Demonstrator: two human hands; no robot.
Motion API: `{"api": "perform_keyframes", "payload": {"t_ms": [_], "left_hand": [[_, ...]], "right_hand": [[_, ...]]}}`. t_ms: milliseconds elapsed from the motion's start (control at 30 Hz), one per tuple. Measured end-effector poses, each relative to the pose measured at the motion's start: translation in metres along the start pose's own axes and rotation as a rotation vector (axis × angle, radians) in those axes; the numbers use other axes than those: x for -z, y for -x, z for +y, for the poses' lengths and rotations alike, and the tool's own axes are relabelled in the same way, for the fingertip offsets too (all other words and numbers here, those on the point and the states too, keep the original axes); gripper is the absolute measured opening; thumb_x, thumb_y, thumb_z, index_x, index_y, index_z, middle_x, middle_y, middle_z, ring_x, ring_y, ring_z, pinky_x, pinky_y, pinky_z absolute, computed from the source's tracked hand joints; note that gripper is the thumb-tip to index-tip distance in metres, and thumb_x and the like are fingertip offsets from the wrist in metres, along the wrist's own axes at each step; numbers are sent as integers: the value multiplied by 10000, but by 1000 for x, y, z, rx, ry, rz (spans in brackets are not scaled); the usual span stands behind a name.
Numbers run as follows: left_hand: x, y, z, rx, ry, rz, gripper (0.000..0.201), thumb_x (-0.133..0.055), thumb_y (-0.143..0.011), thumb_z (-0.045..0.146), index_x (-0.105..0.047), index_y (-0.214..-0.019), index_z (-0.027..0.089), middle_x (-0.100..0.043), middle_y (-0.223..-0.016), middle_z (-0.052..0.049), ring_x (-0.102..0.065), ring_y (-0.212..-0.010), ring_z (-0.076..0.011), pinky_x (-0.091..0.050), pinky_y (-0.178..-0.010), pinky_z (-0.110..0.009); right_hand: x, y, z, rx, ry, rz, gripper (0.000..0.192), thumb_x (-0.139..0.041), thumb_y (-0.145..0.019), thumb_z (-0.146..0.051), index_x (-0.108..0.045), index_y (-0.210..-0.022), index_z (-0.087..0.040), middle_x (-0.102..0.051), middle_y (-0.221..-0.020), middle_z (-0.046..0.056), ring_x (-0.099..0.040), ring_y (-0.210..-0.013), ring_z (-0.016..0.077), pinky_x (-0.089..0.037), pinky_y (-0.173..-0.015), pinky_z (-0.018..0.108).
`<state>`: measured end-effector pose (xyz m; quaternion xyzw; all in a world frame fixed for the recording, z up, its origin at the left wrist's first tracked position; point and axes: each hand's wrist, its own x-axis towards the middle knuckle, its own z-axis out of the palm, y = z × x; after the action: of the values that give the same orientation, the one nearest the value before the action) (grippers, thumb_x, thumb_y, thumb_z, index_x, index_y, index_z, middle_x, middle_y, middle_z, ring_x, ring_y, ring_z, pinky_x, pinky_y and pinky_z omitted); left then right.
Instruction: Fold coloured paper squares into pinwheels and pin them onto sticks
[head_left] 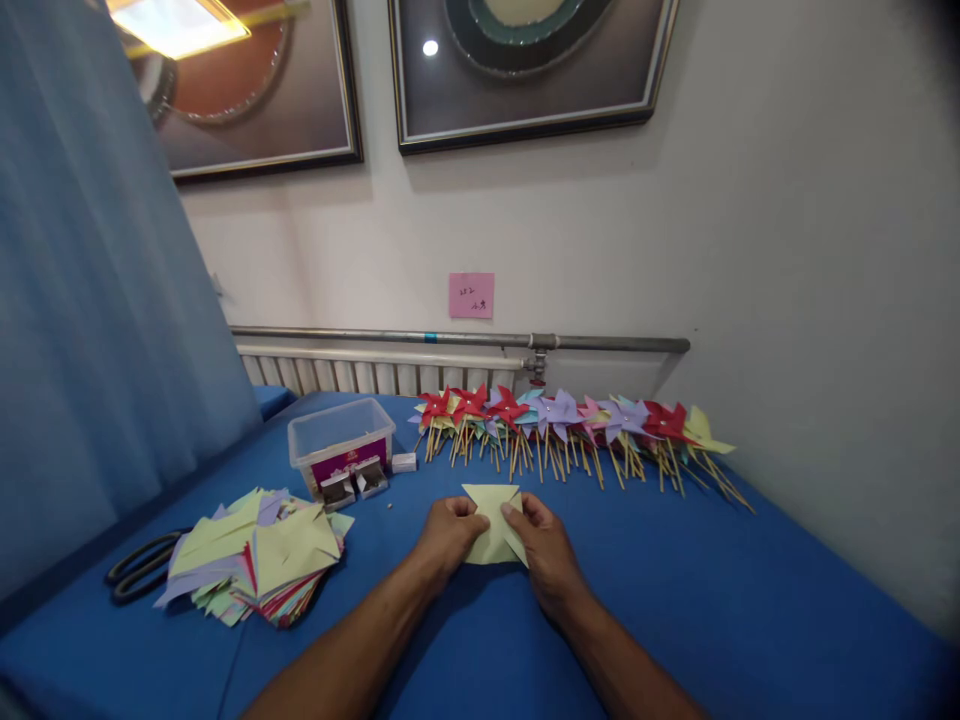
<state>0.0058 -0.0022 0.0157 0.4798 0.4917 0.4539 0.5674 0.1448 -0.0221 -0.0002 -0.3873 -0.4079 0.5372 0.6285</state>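
A pale yellow paper square (495,543) with cut corners is held just above the blue cloth, between my two hands. My left hand (448,533) pinches its left side, thumb on top. On the right side, my right hand (546,545) grips the same paper, thumb pressed on its face and fingers behind. The paper's flaps on the right look slightly lifted. To the left lies a pile of cut paper squares (292,552) in yellow, purple, red and green. Finished paper pinwheels (559,412) on wooden sticks lie in a row behind my hands.
Black-handled scissors (141,575) lie partly under the paper pile. A clear plastic box (341,435) stands at the back left, with small open boxes (370,477) before it. A radiator (382,377) and pipe (345,336) run along the wall. A blue curtain (97,300) hangs at left.
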Motion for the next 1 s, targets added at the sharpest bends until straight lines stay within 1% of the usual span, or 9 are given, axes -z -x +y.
{"api": "perform_keyframes", "payload": {"t_ms": [100, 200, 300, 467, 567, 767, 833, 933, 1000], "left_hand": [[-1, 1, 0, 2, -10, 13, 240, -716, -634, 136, -504, -538, 193, -497, -459, 58, -371, -413, -81, -267, -452, -228], [-1, 0, 0, 10, -4, 25, 213, -704, -639, 128, -520, -550, 190, -512, -472, 53, -389, -421, -85, -282, -457, -227], [0, -1, 0, 24, -3, 37, 184, -683, -648, 120, -534, -560, 185, -521, -475, 48, -400, -423, -86, -288, -456, -225], [0, -2, -1, 27, -5, 29, 220, -704, -645, 124, -517, -548, 188, -503, -460, 58, -381, -415, -76, -275, -447, -217], [0, -3, -3, 29, 3, 22, 229, -731, -637, 136, -524, -553, 187, -517, -466, 56, -391, -418, -79, -281, -449, -219], [0, -2, -2, 61, 51, 12, 188, -728, -637, 144, -556, -574, 180, -570, -497, 30, -449, -441, -98, -335, -478, -229], [0, -1, 0, 60, 55, 17, 196, -738, -631, 153, -554, -569, 180, -567, -497, 28, -448, -442, -99, -331, -476, -230], [2, 0, 2, 54, 59, 5, 215, -749, -624, 173, -544, -559, 180, -550, -493, 32, -430, -437, -94, -311, -468, -229], [3, 1, 3, 48, 54, 3, 217, -744, -624, 182, -537, -558, 183, -543, -491, 34, -421, -433, -92, -305, -464, -229]], "right_hand": [[0, 0, 0, 6, -15, 12, 397, -863, -686, -551, -649, -777, -229, -709, -692, -14, -612, -598, 177, -467, -580, 282], [0, 0, 2, 4, -14, -22, 383, -792, -769, -590, -682, -856, -233, -748, -764, 10, -655, -659, 205, -482, -599, 296], [1, -1, 5, 19, 10, -39, 415, -727, -821, -623, -711, -935, -224, -774, -828, 42, -692, -738, 240, -502, -630, 318], [0, -1, 4, -12, 42, -50, 510, -701, -813, -682, -720, -988, -204, -783, -853, 68, -712, -769, 264, -516, -639, 332], [-2, 1, 0, -10, 82, -51, 594, -650, -814, -749, -720, -1010, -193, -786, -873, 85, -717, -781, 272, -521, -647, 339], [-4, 4, -5, -48, 109, -50, 684, -575, -794, -836, -729, -949, -188, -790, -867, 99, -731, -804, 289, -536, -674, 353], [-4, 4, -6, -60, 85, -64, 649, -603, -800, -807, -730, -973, -195, -791, -864, 90, -735, -808, 290, -542, -682, 360], [-3, 3, -4, -53, 38, -103, 536, -712, -796, -699, -719, -1009, -207, -792, -873, 72, -737, -817, 281, -551, -707, 362], [-3, 3, -3, -46, 10, -123, 503, -753, -786, -655, -712, -1008, -205, -792, -883, 70, -739, -828, 275, -556, -729, 365]]}}
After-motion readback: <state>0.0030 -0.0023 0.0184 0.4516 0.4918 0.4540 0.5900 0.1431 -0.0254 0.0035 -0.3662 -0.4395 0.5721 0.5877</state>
